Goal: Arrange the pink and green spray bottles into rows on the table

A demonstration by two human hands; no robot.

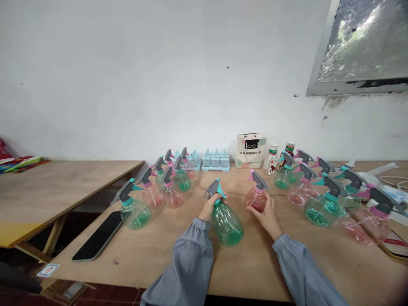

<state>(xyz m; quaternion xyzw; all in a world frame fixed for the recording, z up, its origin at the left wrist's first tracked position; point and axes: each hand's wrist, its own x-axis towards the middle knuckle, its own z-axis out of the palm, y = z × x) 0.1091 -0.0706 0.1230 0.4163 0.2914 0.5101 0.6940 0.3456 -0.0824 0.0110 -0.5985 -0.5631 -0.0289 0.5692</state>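
Observation:
My left hand (pixel 208 207) is closed around the neck of a green spray bottle (pixel 228 225) with a grey and turquoise trigger head; the bottle tilts, its base toward the lower right. To the right, my right hand (pixel 267 214) has its thumb and fingers around the body of a pink spray bottle (pixel 255 199), which is upright with a grey and pink head. Left of my hands stands a group of green and pink bottles, the nearest being a green spray bottle (pixel 136 212). More stand on the right, among them another green spray bottle (pixel 321 208).
A black phone (pixel 98 236) lies at the table's left edge, and another phone (pixel 393 242) at the right. Along the wall stand pale blue moulds (pixel 216 160), a paper bag (pixel 250 152) and a white-capped bottle (pixel 272 160). A second table (pixel 63 182) is at left.

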